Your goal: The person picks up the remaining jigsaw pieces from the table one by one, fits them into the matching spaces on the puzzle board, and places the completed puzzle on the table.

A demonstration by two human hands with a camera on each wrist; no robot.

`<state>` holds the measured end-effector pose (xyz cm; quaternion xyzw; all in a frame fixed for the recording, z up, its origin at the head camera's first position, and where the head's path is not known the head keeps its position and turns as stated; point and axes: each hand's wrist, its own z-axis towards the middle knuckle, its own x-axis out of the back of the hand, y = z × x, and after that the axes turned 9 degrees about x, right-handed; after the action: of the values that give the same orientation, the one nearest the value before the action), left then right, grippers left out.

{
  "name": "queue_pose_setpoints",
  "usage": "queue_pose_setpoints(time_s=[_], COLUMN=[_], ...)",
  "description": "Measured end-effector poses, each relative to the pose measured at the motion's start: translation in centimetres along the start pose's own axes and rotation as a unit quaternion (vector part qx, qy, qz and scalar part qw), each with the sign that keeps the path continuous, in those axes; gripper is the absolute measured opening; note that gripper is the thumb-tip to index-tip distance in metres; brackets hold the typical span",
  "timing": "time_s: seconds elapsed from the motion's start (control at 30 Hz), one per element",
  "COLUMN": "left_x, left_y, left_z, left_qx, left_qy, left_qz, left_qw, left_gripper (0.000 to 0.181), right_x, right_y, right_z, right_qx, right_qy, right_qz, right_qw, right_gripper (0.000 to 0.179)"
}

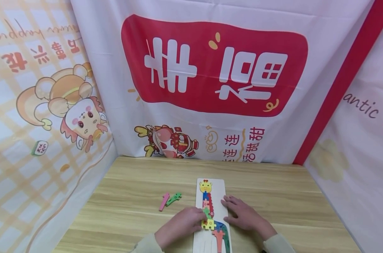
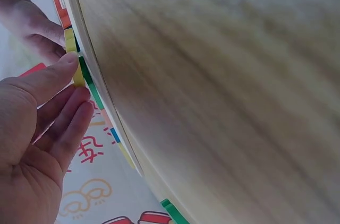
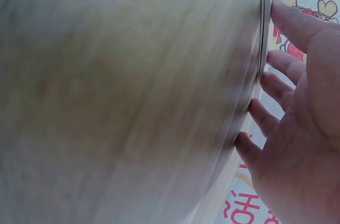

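Observation:
A white giraffe puzzle board (image 1: 220, 188) lies lengthwise on the wooden table, with colored pieces along it. Between thumb and fingers, my left hand (image 1: 189, 220) pinches a yellow puzzle piece (image 1: 210, 225) at the middle of the board; the left wrist view shows the thumb on the yellow piece (image 2: 79, 77). My right hand (image 1: 245, 215) rests with spread fingers on the board's right edge, and the right wrist view shows its fingertips (image 3: 276, 9) along that edge. Beside the yellow piece are a green piece (image 1: 207, 213) and blue and orange pieces (image 1: 219, 236).
Left of the board, a pink piece (image 1: 164, 202) and a green piece (image 1: 174, 199) lie loose on the table (image 1: 131, 196). A printed cloth (image 1: 210, 140) hangs behind the table's far edge, with more cloth at both sides.

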<state>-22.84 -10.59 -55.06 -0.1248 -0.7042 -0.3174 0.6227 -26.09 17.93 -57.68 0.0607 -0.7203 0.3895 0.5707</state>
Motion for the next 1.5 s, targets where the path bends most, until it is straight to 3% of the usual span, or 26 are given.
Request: queue_pose_setpoints(time_s=[0.53,0.7,1.17,1.4,1.5], left_x=[-0.4,-0.3,-0.6,-0.5,-0.2], left_y=[0.2,0.3,-0.3,-0.6,-1.0], left_z=[0.4,0.4,0.0,-0.2,-0.4], left_qx=[-0.005,0.003,-0.011,-0.005,0.013], left_qy=[0.004,0.0,0.017,0.021,0.022], left_qz=[0.02,0.014,0.009,-0.012,-0.016], left_qw=[0.9998,0.9999,0.9998,0.9997,0.9995], left_gripper=[0.023,0.024,0.025,0.025,0.028], right_x=[0.1,0.2,0.0,-0.1,-0.1], right_y=[0.1,0.0,0.2,0.1,0.1], right_z=[-0.2,-0.2,-0.1,-0.1,-0.1], right_qx=[0.0,-0.002,-0.01,-0.005,-0.005], right_qy=[0.004,0.005,0.0,-0.001,-0.002], right_qz=[0.007,0.009,0.006,0.008,0.01], right_qw=[1.0,0.9999,0.9999,1.0,0.9999], right_gripper=[0.069,0.069,0.071,0.071,0.071])
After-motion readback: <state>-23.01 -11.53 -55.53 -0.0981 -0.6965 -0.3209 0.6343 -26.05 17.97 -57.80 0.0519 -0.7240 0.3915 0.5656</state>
